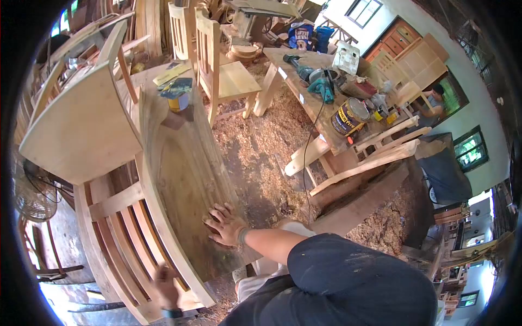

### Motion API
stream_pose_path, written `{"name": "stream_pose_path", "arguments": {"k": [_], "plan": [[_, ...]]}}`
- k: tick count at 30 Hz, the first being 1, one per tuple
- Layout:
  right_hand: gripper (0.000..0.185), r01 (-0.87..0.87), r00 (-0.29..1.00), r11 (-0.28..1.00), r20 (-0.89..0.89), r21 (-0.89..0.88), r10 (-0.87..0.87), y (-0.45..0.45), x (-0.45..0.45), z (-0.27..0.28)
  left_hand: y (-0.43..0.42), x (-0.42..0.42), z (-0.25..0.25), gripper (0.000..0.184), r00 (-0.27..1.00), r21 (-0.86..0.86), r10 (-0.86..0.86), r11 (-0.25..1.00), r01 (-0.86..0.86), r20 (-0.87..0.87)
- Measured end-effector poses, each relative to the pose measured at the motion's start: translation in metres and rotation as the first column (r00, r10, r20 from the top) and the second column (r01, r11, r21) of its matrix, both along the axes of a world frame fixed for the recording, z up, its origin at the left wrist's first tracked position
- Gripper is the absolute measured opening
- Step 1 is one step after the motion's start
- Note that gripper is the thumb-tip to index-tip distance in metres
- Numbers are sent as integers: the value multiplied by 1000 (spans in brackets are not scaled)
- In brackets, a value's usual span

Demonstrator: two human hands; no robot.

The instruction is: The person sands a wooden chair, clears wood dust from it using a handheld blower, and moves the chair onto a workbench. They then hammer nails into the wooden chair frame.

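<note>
My right hand (pixel 225 224) lies flat on a broad wooden tabletop (pixel 187 157), fingers spread, with a band on its wrist. My left hand (pixel 166 285) is beside the top end of a pale wooden chair's slatted back (pixel 138 239). Motion blurs its fingers, so its grip is unclear; a dark band circles that wrist. The unpainted chair lies tipped over on the tabletop, its wide seat (pixel 81 125) facing up at the left and its legs pointing away from me. Farther along the tabletop stands an open can (pixel 178 100) with a dark, stained rim.
Wood shavings cover the floor (pixel 255 157). Another chair (pixel 234 81) stands beyond the tabletop. To the right, a workbench (pixel 321 122) bears a teal power tool (pixel 322 87), a large paint can (pixel 349 117) and a trailing cord. A wooden frame (pixel 370 163) leans there; a person (pixel 435 103) is farther back.
</note>
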State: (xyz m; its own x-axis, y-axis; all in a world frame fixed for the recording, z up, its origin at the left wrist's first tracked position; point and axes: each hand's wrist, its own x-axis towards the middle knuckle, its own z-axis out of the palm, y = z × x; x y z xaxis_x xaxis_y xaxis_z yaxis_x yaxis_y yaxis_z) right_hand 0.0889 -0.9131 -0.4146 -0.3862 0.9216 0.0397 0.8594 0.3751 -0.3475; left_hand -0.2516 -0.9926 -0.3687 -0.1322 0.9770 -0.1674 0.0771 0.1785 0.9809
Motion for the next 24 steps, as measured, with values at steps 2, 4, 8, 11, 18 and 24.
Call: {"name": "stream_pose_path", "arguments": {"k": [2, 4, 8, 11, 18, 24], "plan": [[65, 5, 1000, 1000, -2, -25, -5, -5, -8, 3, -27, 44, -2, 16, 984, -33, -143, 990, 140, -108], [66, 14, 1000, 999, 23, -52, -13, -3, -5, 9, -27, 94, 49, 15, 865, 70, -340, 918, 391, -368], [68, -11, 1000, 993, 7, -122, 12, -2, 0, 8, -7, 148, 33, 12, 864, 153, -458, 857, 491, -208], [65, -89, 996, 995, -5, 52, 90, -3, 13, -10, 38, 201, 53, 13, 836, 194, -454, 830, 522, -307], [60, 103, 992, 988, -89, 113, -93, -88, 157, -7, 172, 309, -16, 15, 530, 244, -340, 614, 751, -777], [43, 717, 638, 519, 137, -466, -758, -240, 376, -52, 184, 336, -63, 21, 333, 10, -359, 666, 746, -872]]}}
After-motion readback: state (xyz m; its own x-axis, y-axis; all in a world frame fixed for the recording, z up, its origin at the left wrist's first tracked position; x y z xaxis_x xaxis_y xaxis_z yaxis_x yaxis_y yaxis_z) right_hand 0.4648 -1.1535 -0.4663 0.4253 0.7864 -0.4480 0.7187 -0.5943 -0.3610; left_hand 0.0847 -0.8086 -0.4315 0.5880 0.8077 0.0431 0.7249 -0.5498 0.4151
